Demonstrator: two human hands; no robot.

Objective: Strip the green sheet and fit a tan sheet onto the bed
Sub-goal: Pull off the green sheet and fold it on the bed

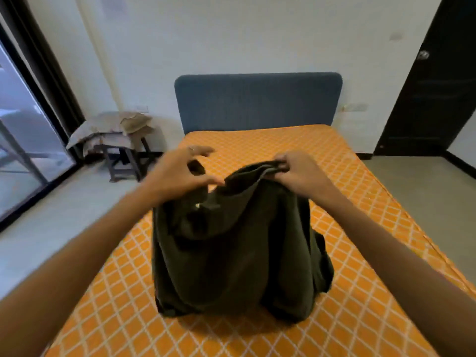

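Note:
The dark green sheet hangs bunched in a tall heap, its lower folds resting on the bare orange diamond-patterned mattress. My right hand grips the sheet's top edge. My left hand is blurred beside that edge, fingers spread, with a small piece of green cloth near its thumb; whether it holds the cloth is unclear. A tan sheet lies folded with pale bedding on a dark wooden stool left of the bed.
A blue padded headboard stands against the white wall. A glass sliding door fills the left side, and a dark door stands at the right. Grey floor runs along both sides of the bed.

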